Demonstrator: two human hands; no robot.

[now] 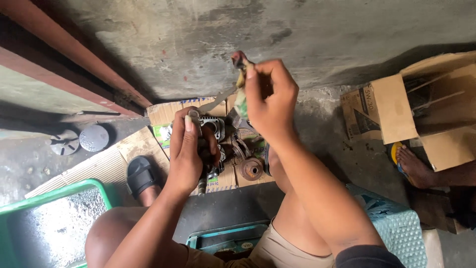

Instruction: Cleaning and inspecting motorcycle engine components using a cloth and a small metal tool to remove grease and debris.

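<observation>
My left hand grips a dark greasy metal engine part held over flattened cardboard on the floor. My right hand is raised above it, closed on a knife-like scraper; its handle end sticks up and its thin grey blade slants down-left toward the engine part. A rusty round pulley-like piece and other metal parts lie on the cardboard just below my right wrist.
A green tray with wet contents sits at lower left. Two round metal discs lie by a red door frame. An open cardboard box and another person's foot are at right. A teal plastic stool is under me.
</observation>
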